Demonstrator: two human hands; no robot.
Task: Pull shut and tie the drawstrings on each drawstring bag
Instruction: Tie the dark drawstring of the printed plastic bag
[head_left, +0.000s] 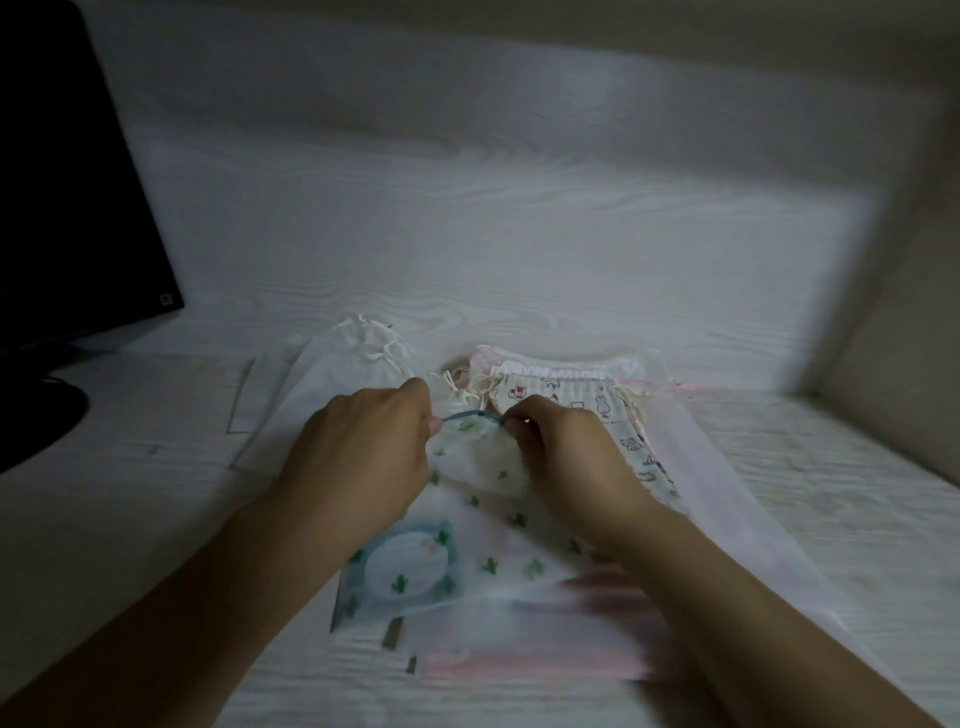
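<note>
Cactus-print bag — drawstring pinched by left hand, right hand.

A pale worktop with a whitewashed wood grain is seen, bounded at the back and right by plain walls. At its left edge a dark monitor is stood, its base set on the surface. Directly on the worktop several bags are laid — a plain white drawstring bag left of centre, a cat-print bag beside a sheer pink-trimmed bag to the right, and a translucent cactus-print bag nearest the viewer.
</note>
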